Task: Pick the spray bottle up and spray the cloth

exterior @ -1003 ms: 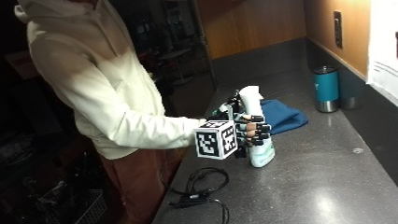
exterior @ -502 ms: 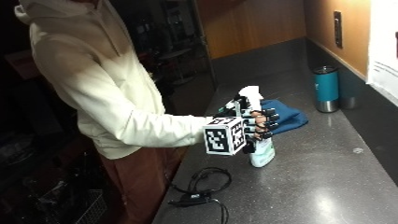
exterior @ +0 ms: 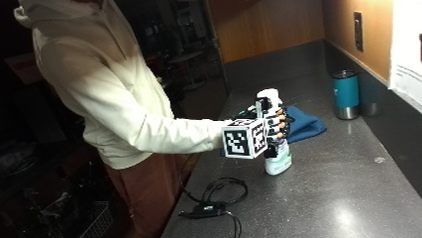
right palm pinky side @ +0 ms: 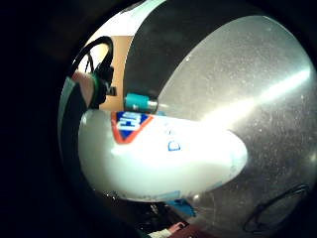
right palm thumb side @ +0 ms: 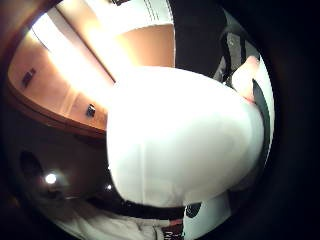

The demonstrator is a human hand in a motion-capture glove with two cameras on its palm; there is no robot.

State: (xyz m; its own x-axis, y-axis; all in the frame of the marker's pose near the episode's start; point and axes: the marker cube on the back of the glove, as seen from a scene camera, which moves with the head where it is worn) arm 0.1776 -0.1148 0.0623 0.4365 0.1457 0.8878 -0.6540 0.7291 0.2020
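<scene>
a black cable [exterior: 214, 201] lies nearest on the tabletop [exterior: 342, 198]. the right hand [exterior: 274, 126] has its fingers [exterior: 282, 124] wrapped round the spray bottle [exterior: 276, 148]. just behind lies the blue cloth [exterior: 300, 124]; farther off, a teal cup [exterior: 345, 94].

The spray bottle [exterior: 276, 153] stands upright a little right of the middle of the outside view, its pale, translucent body low over the dark speckled counter; whether its base touches the counter cannot be told. Its white trigger head sits at the top and its neck is hidden by curled fingers. In the little finger side palm view the bottle [right palm pinky side: 163, 158] fills the lower middle, white with a red and blue label. In the thumb side palm view its white body [right palm thumb side: 185, 140] fills the centre. The cloth [exterior: 302, 124] is dark blue, crumpled, lying flat on the counter just behind and right of the bottle.
</scene>
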